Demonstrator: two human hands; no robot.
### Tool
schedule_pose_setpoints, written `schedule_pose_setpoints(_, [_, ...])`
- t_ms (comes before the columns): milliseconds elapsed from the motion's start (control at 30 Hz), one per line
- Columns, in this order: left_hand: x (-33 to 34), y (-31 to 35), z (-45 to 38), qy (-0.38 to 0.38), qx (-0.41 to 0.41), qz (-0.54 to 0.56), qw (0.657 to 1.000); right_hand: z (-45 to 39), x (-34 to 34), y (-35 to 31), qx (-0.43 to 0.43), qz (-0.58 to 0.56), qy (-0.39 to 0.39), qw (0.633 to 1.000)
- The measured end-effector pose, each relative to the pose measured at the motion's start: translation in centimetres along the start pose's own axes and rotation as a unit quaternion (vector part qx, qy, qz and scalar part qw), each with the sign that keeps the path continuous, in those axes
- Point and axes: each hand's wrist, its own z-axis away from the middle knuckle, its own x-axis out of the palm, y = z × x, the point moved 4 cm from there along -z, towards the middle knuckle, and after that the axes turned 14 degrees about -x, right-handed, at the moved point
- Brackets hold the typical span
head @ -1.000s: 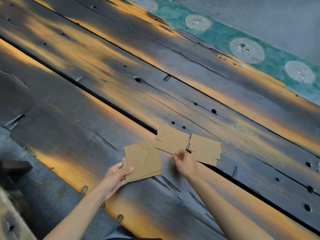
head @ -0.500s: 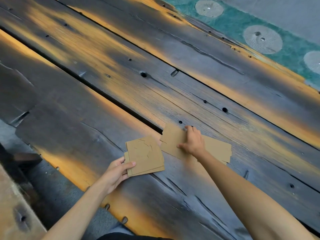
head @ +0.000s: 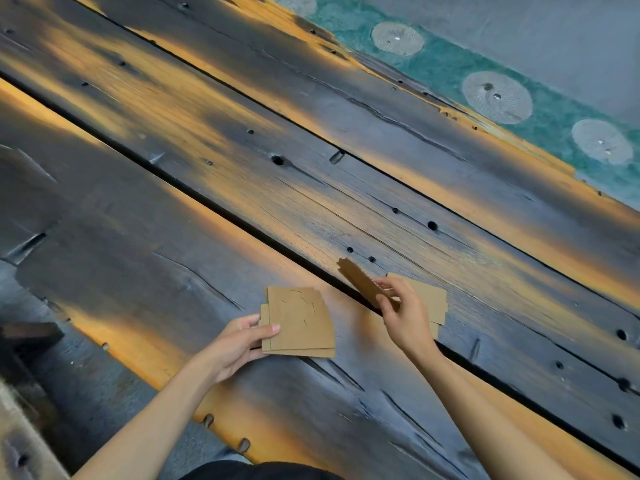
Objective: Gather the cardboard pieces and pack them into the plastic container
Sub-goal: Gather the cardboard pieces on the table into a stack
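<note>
My left hand (head: 235,344) holds a small stack of brown cardboard pieces (head: 301,323) by its left edge, just above the dark wooden planks (head: 207,168). My right hand (head: 403,313) pinches another cardboard piece (head: 358,280), tilted up on edge above the gap between two planks. One more flat cardboard piece (head: 433,299) lies on the planks behind my right hand, partly hidden by it. No plastic container is in view.
The planks are dark, weathered, with orange patches, holes and long gaps between them. A green strip with pale round discs (head: 497,97) runs along the far right edge. A dark block (head: 31,332) sits at the left edge, over a lower grey surface.
My right hand has lifted one cardboard piece off the planks and tilted it up. The stack in my left hand has stayed almost where it was.
</note>
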Motion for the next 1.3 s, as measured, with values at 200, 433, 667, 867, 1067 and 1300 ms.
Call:
schedule_pose_setpoints(200, [0.9,-0.4,1.0,-0.036,0.010,0.017,0.999,3.4,0.8,-4.1,-0.165,0.001,-0.003,0.986])
schedule_pose_setpoints(433, [1.9,-1.0,3.2,-0.096,0.014,0.048,0.994,6.6,2.4,-5.6,-0.296,0.038,-0.032,0.954])
schedule_pose_setpoints(667, [3.5,-2.6,4.1,-0.116,0.013,0.065,0.991,9.5,2.7,-6.3,-0.325,0.052,-0.117,0.937])
schedule_pose_setpoints(867, [5.5,-3.6,3.4,-0.131,0.010,0.115,0.985,11.6,2.6,-6.4,-0.294,0.042,-0.145,0.944])
schedule_pose_setpoints(1067, [6.8,-3.9,3.1,-0.134,-0.011,0.063,0.989,13.2,2.2,-5.2,-0.236,0.045,-0.173,0.955])
schedule_pose_setpoints(1300, [7.6,-4.1,2.4,-0.098,-0.039,0.005,0.994,13.8,1.8,-3.7,-0.198,0.056,-0.210,0.956])
